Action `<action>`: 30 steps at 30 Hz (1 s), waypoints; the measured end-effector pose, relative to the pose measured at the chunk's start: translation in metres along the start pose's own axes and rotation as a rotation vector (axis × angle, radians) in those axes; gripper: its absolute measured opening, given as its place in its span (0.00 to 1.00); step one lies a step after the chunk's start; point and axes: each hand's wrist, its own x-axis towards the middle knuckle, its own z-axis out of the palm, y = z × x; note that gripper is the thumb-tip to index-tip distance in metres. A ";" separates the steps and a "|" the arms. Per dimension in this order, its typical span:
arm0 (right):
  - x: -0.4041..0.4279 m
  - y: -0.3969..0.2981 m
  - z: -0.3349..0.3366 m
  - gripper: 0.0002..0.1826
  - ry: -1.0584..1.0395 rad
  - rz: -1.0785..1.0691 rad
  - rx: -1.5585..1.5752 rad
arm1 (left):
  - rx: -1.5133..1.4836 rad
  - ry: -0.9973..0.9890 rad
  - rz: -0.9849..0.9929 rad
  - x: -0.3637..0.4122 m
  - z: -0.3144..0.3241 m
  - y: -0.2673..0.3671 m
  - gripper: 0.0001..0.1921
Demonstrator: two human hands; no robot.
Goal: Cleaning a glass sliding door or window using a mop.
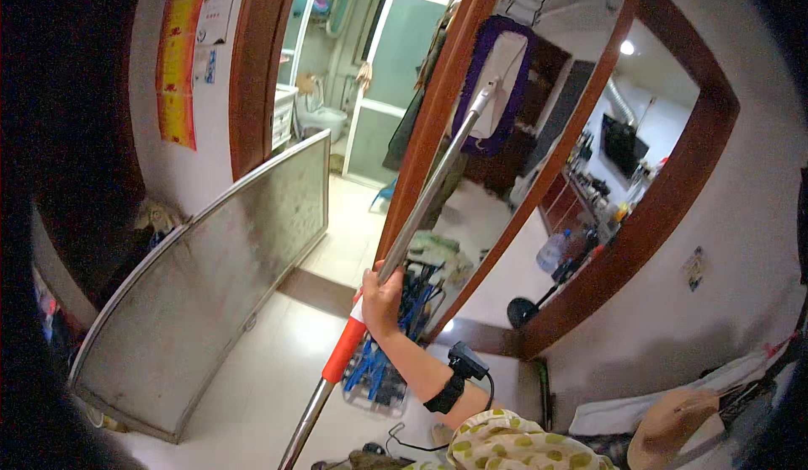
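My right hand [382, 296] grips the metal pole [429, 198] of a flat mop, just above its orange-red sleeve [344, 350]. The pole slants up and away. At its far end the flat mop head [505, 78] is raised, with a pale plate and a dark purple fringe. It is close to a brown wooden frame [435, 97]; whether it touches a surface, I cannot tell. A black strapped device [467, 363] sits on my right forearm. My left hand is out of view.
A metal-framed panel [233, 274] stands on the tiled floor to the left. Beyond it, a doorway leads to a bathroom with a toilet [320, 116]. A folded blue-framed item [379, 369] lies below my hand. A straw-coloured hat [672, 426] is at lower right.
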 end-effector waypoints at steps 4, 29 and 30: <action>-0.052 0.024 0.009 0.11 0.006 0.174 0.167 | 0.061 0.177 -0.046 -0.041 -0.011 -0.024 0.09; -0.124 0.119 -0.002 0.05 0.023 0.561 0.333 | 0.481 0.289 -0.296 -0.086 -0.069 -0.053 0.08; -0.124 0.118 -0.002 0.07 -0.014 0.598 0.326 | 0.453 0.286 -0.291 -0.084 -0.072 -0.050 0.08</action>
